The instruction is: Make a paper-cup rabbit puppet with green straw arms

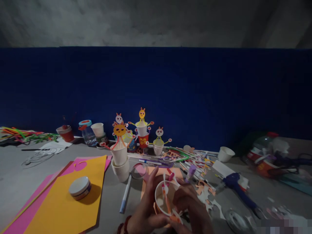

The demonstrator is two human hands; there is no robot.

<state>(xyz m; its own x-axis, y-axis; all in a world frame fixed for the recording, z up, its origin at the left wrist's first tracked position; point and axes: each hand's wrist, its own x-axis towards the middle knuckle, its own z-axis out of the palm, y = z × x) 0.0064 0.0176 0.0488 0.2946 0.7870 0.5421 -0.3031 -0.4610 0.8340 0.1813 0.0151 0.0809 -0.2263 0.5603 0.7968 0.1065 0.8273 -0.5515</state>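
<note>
The left hand [146,209] curls round a white paper cup [159,201] with coloured strips [165,196] in it; the right hand [192,204] bends at the opposite rim, its grip impossible to tell. The cup is left of a blue glue gun [240,191].

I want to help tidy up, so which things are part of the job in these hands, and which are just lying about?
Part of the job, it seems:
paper cup, in the left hand, with the right hand close against it
orange strip, at the cup's mouth

Probably just lying about:
jar, on the yellow paper
glue gun, untouched
bottle, blurry
</note>
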